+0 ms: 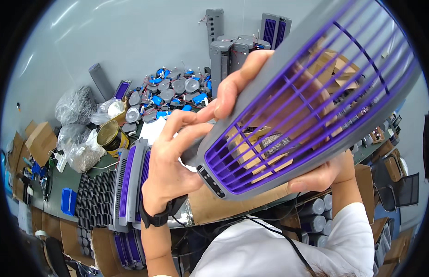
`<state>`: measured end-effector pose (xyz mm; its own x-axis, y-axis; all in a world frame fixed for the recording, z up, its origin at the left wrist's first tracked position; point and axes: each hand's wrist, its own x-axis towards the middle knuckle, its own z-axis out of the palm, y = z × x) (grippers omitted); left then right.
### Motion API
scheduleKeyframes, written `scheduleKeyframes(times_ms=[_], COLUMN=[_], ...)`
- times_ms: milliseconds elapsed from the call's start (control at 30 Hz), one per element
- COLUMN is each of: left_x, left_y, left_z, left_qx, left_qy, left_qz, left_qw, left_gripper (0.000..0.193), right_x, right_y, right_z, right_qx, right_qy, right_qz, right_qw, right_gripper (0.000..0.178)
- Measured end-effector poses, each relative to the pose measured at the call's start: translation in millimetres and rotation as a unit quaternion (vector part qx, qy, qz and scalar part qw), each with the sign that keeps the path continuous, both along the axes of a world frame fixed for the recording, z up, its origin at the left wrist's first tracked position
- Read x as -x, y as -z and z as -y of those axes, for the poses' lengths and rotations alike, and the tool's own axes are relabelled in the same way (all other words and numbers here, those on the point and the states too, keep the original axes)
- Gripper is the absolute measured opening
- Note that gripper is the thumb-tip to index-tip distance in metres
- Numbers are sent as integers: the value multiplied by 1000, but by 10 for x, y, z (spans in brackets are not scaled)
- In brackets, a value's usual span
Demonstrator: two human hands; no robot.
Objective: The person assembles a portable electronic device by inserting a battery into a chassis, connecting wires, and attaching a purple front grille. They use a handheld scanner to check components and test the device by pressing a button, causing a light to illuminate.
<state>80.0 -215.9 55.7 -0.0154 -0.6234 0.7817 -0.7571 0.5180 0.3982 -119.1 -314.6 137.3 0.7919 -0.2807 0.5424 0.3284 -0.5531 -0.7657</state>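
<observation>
A grey fan housing (280, 53) with a purple slatted grille (288, 117) is held up tilted before me, its narrow end with a small button panel (211, 181) toward the lower left. My right hand (316, 177) wraps round it from behind: the thumb lies on the lower edge, the fingers curl over the upper edge, and the palm shows through the slats. At the narrow end my left hand (170, 159), a black watch on its wrist, has its fingers curled round a dark grey end piece (192, 150). How that piece joins the housing is hidden.
Round grey parts with blue pieces and wires (170, 87) are heaped at the back of the bench. Grey tower housings (220, 55) stand behind them. Left are a yellow-black tin (112, 136), plastic bags (76, 104), a blue bin (69, 201) and purple-grilled housings (129, 180). Cardboard boxes (103, 254) stand below.
</observation>
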Motion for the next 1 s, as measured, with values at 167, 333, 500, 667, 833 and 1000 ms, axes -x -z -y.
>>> scheduleKeyframes(times_ms=[167,333,500,667,833,1000], left_x=[-62,-186,-374,-217,-107,-158], left_y=[-40,83,253,648,1427,1676], left_z=[-145,-227,-561,-565,-504,-506], left_qx=[-26,-108,-190,-295,-381,-474], left_qy=[-169,-179,-104,-191,-177,-164], left_qz=[27,-50,-9,-84,-244,-242], left_qw=[985,977,976,932,874,831], left_gripper=[42,58,90,88,84,85], right_x=[-115,-233,-489,-705,-802,-785], right_y=[109,359,780,1232,1709,2031], right_z=[105,391,486,522,560,547], right_qx=[-47,-142,-314,-411,-408,-406], right_qy=[-44,-64,-131,-91,16,60], right_qz=[25,18,5,-47,-109,-170], right_qw=[998,988,940,906,906,896], right_gripper=[81,78,54,39,38,43])
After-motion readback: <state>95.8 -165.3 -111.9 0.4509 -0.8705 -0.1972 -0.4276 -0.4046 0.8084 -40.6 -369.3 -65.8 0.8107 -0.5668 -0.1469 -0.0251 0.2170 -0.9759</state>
